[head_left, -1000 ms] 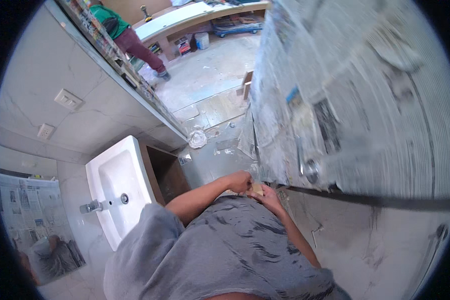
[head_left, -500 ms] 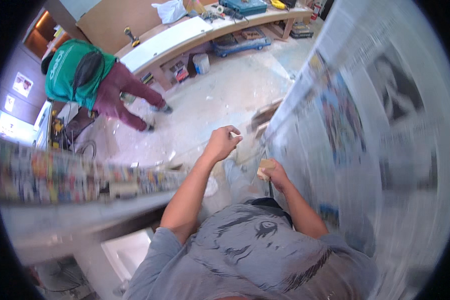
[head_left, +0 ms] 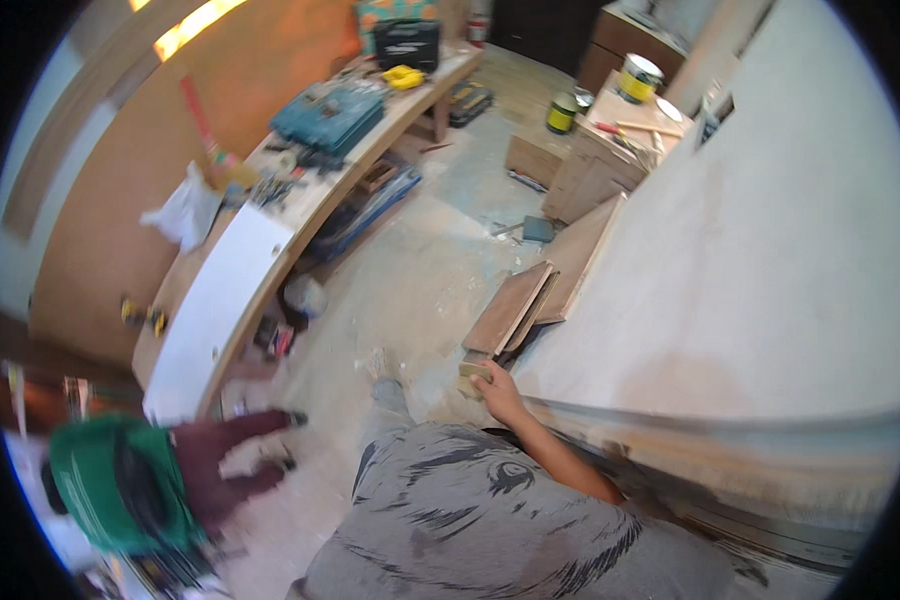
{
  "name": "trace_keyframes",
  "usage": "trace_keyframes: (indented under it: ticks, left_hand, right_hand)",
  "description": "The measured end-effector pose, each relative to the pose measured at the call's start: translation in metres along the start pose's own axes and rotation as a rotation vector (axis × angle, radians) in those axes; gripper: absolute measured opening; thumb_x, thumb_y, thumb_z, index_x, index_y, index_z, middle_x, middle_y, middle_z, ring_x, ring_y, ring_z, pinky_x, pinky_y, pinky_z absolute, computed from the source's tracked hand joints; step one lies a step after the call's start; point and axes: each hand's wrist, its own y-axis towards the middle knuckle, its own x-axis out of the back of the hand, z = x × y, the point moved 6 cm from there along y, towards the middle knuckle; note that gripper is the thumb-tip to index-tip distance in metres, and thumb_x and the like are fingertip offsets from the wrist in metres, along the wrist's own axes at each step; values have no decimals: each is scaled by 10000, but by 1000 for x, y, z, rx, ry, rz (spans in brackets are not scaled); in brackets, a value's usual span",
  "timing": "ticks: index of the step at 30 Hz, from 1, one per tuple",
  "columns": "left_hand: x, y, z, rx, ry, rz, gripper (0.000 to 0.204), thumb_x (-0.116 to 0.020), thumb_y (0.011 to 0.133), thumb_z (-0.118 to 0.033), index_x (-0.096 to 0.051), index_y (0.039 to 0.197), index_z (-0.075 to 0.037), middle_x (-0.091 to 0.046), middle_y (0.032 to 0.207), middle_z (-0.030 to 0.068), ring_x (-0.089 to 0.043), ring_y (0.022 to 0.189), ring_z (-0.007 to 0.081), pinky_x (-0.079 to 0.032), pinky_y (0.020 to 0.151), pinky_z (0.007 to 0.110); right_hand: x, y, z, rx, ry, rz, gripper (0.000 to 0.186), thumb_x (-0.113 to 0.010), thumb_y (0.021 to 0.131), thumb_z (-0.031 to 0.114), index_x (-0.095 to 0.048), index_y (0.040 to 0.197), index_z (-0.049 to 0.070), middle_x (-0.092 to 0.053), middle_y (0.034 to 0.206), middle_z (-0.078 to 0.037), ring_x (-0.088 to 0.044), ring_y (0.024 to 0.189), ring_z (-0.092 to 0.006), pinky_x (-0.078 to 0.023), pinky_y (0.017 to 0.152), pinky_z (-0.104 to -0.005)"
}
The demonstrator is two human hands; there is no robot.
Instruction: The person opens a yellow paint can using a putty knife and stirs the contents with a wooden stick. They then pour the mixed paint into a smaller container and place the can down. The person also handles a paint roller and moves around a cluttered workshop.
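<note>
My right hand (head_left: 501,392) is closed around a small tan block (head_left: 471,377), low in front of my body. Just beyond the block lean a few brown wooden boards (head_left: 510,312), close to the hand. To the right of my forearm stretches a large pale panel surface (head_left: 740,290), with a brownish edge along its near side. My left hand is out of view. Below the hand my leg and shoe (head_left: 378,365) show on the dusty floor.
A person in a green top (head_left: 100,485) bends at the lower left. A curved bench (head_left: 325,205) carries a white panel (head_left: 220,290), a teal tool case (head_left: 328,118) and a drill (head_left: 142,314). Ahead stand a wooden cabinet (head_left: 585,180) and paint cans (head_left: 638,78).
My view has swung to the right, bringing the cabinet and paint cans in. The left hand has left the picture. My right hand still holds the block. The newspaper-covered surfaces are gone from view.
</note>
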Motion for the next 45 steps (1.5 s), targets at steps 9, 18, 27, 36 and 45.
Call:
trace_keyframes:
  ticks: [9,18,27,36,45]
  left_hand:
    - [520,237,-351,-572,1149,-154,284,-626,864,-347,-780,1027,-173,-696,1234,89,-627,1187,263,-531,928,388]
    - [789,-6,-954,-1176,-20,-178,331,-559,989,-148,-641,1291,-41,-682,838,4,-465,634,52,-390,598,222]
    - [823,149,-1173,-1107,189,34,310,-561,1036,-208,-634,1301,-64,-667,906,-10,-582,715,88,-457,650,254]
    - [894,239,-1251,-695,-45,174,355,-570,1024,-216,-597,1339,-54,-678,822,19,-441,528,37,-339,487,209]
    - [913,265,-1608,-745,150,346,397,-585,1010,-167,-530,1385,-47,-680,814,23,-439,541,19,-308,470,177]
  right_hand:
    - [45,216,40,-168,387,-529,227,-668,937,85,-642,1142,-9,-695,992,-67,-650,888,-150,-528,759,-297]
    - [200,415,60,-210,708,-972,207,-653,953,112,-655,1138,19,-704,1006,-74,-677,864,-172,-537,742,-307]
    - [496,724,84,-88,373,-1394,288,-636,919,33,-653,1204,-5,-690,1049,-79,-682,874,-174,-564,671,-298]
    - [671,936,15,-258,836,-1728,265,-660,891,43,-685,1143,-36,-710,949,-119,-696,756,-208,-571,595,-316]
    - [730,984,-19,-644,733,-2063,267,-697,758,111,-750,978,-30,-737,894,-194,-734,762,-271,-597,660,-388]
